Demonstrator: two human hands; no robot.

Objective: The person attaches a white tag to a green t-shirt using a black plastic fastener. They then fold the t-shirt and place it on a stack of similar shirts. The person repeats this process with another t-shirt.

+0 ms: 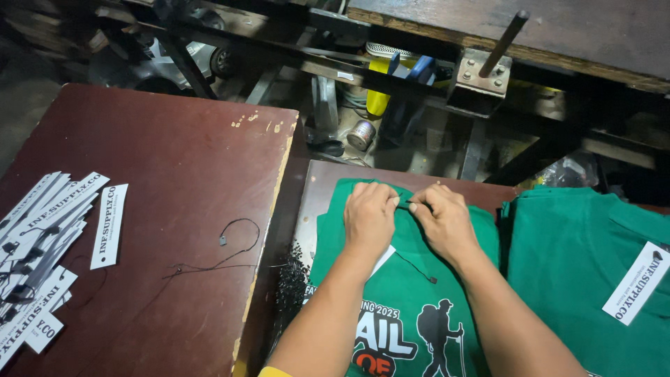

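Observation:
A green printed T-shirt [398, 307] lies flat on a small dark board. Both hands rest at its collar. My left hand [370, 213] and my right hand [441, 220] meet fingertip to fingertip, pinching a thin black tag string [417, 269] that trails down over the shirt to a small end piece. A white paper tag [382, 260] pokes out from under my left wrist.
A stack of folded green shirts [579, 279] with a white hang tag [636, 283] lies to the right. The dark red table [174, 146] on the left holds a heap of white tags [42, 251] and loose black strings [230, 244]. Metal framework and clutter stand behind.

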